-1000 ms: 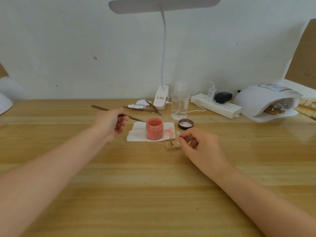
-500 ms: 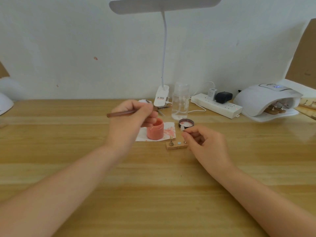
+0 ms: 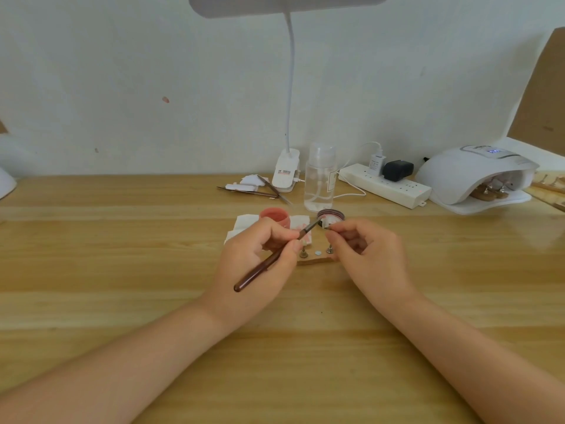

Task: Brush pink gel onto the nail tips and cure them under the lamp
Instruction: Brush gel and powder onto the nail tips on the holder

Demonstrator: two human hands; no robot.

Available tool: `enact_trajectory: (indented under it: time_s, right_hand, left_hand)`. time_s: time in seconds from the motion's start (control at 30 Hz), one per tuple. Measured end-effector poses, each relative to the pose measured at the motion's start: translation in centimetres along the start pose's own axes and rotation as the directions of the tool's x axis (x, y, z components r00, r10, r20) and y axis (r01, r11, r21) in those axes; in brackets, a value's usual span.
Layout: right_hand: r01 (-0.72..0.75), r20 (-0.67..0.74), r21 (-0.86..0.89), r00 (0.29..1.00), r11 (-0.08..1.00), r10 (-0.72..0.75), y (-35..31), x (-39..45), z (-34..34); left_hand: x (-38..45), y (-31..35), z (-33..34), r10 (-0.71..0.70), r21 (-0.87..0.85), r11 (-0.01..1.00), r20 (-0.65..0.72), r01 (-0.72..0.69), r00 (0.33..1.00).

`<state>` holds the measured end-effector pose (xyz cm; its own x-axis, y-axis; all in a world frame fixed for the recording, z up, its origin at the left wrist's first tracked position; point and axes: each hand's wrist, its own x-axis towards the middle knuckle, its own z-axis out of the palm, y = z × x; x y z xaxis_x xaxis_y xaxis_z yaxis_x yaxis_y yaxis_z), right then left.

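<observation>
Your left hand [image 3: 256, 258] is gripping the brown-handled gel brush [image 3: 276, 255] like a pen, fingers curled round the shaft, the handle's end slanting down toward your wrist and the bristle end reaching up and right. Your right hand [image 3: 365, 250] is lying opposite with its knuckles up, thumb and forefinger pinching a small pale nail tip [image 3: 327, 225] right where the bristles are arriving; whether they are touching it is too small to tell. Both forearms are stretching in from the near edge of the wooden table [image 3: 122, 270] and converging at the middle. Just beneath your fingertips a little wooden holder block [image 3: 315, 261] with two metal pegs is sitting. Behind your left hand the pink gel jar [image 3: 275, 216] is standing on a white tissue [image 3: 244, 223], its dark lid [image 3: 331, 215] lying just beside it. Farther back a clear bottle [image 3: 319, 179], a clip desk lamp [image 3: 287, 169] and a power strip [image 3: 385, 185] are lining the wall, and the white curing lamp [image 3: 467, 172] is sitting well apart at the far right, wooden holders showing inside its opening.
</observation>
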<state>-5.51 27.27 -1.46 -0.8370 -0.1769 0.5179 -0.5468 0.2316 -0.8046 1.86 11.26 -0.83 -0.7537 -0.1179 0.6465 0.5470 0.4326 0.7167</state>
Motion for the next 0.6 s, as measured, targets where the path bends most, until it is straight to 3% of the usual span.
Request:
enact_trajectory:
  time_s: [0.37, 0.6]
  right_hand:
    - [-0.046, 0.010, -0.023, 0.999, 0.999, 0.046, -0.19, 0.05, -0.09]
    - [-0.031, 0.008, -0.034, 0.999, 0.999, 0.031, -0.03, 0.02, -0.11]
  left_hand:
    - [-0.22, 0.25, -0.05, 0.039, 0.073, 0.996, 0.011, -0.040, 0.999]
    - [-0.32, 0.17, -0.41, 0.037, 0.023, 0.999, 0.001, -0.037, 0.999]
